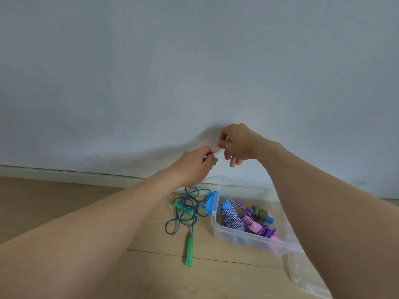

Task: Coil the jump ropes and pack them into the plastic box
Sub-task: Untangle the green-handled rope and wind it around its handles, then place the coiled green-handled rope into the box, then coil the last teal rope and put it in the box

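A teal jump rope (183, 210) with green handles lies tangled on the wooden floor, left of the clear plastic box (254, 240); one handle (189, 249) points toward me. My left hand (194, 167) and my right hand (237, 143) are raised in front of the wall, together pinching a small pale band (216, 150). Something green shows in my left fingers. Inside the box lie a blue-and-white coiled rope (232, 219), a purple rope with pink handles (259, 228) and a brownish coiled rope (259, 211).
A pale wall (194, 72) with a baseboard runs right behind the box. The box has a blue latch (211, 205) on its left end. A clear lid (306, 277) lies on the floor to the right, partly under my right forearm.
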